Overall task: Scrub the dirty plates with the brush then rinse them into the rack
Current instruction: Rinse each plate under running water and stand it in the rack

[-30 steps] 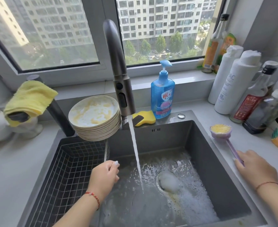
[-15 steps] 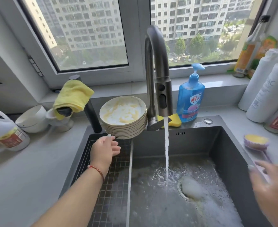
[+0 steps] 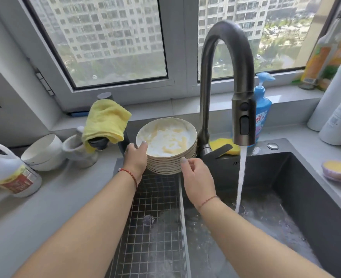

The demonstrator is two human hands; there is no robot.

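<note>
Stack of dirty plates [image 3: 168,155] sits at the far edge of the sink, above the far end of the wire rack [image 3: 155,217], just left of the faucet base. Top plate smeared with yellow and white residue. Left hand [image 3: 136,159] grips the stack's left rim, thumb hooked over the top plate's edge. Right hand [image 3: 195,177] at the stack's near-right side, fingers loosely curled, fingertip at the rim; can't tell if it's actually touching. Brush [image 3: 339,170] lies on the right counter, bristles up, well apart from both hands. Faucet [image 3: 226,77] running, stream falling into the right part of the sink [image 3: 306,197], water pooled on the bottom. Blue soap bottle [image 3: 263,109] behind the spout, yellow cloth [image 3: 106,119] draped far left of the plates, 2 white bowls [image 3: 43,151] nested on the left counter.
</note>
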